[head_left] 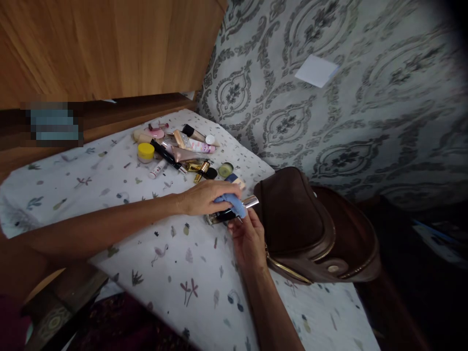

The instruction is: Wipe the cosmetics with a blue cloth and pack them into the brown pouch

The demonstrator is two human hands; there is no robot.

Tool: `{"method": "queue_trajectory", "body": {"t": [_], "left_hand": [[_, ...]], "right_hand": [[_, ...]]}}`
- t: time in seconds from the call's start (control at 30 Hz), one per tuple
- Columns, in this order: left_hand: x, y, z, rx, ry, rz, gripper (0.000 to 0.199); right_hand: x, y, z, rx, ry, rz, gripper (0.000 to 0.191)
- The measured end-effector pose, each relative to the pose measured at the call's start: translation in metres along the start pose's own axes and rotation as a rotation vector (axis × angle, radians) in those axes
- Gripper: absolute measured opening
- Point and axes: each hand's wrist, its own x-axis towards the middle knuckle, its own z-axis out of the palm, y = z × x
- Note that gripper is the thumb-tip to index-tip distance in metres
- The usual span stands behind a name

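Just left of the brown leather bag [292, 214], two hands meet over the white patterned cloth [175, 273] that covers the table. The left hand [201, 197], reaching in from the left, has its fingers closed on a small blue cloth [234, 201] and presses it to a dark bottle [222, 216]. The right hand [250, 239], coming from the near side, holds the bottle from below, fingers curled, its exact grip partly hidden. The bottle slants between them, silver cap [251, 201] to the right, clear base to the left; whether it touches the table I cannot tell.

Just beyond the hands are a blue-and-beige item [236, 181] and a green round jar [225, 169]. Farther left lies a cluster of cosmetics: a gold tube [202, 171], a black tube [166, 155], a pink tube [186, 155] and a yellow-lidded jar [146, 152]. On the right, the bag gapes, gold zip showing. Wooden panelling [109, 48] stands far left; patterned wallpaper [285, 124] rises far right, bearing a white paper [317, 71].
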Motion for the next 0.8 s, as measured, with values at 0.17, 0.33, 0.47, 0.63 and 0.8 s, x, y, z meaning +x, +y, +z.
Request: {"method": "queue_trajectory", "body": {"t": [0.17, 0.33, 0.47, 0.63, 0.8], "left_hand": [[0.003, -0.001, -0.014, 0.104, -0.261, 0.004, 0.012], [0.006, -0.004, -0.031, 0.087, -0.555, -0.113, 0.013], [0.006, -0.006, -0.038, 0.018, -0.719, -0.159, 0.021], [0.009, 0.0, -0.04, -0.061, -0.567, -0.144, 0.015], [0.006, 0.011, -0.017, 0.045, -0.072, 0.041, 0.015]], "right_hand": [[0.003, 0.004, -0.003, -0.064, 0.06, -0.026, 0.041], [0.002, 0.006, -0.003, -0.028, 0.031, -0.022, 0.042], [0.001, 0.003, 0.0, 0.028, -0.045, -0.001, 0.037], [0.002, 0.004, -0.001, -0.03, -0.025, 0.038, 0.04], [0.003, 0.01, -0.003, -0.091, 0.085, -0.002, 0.045]]}}
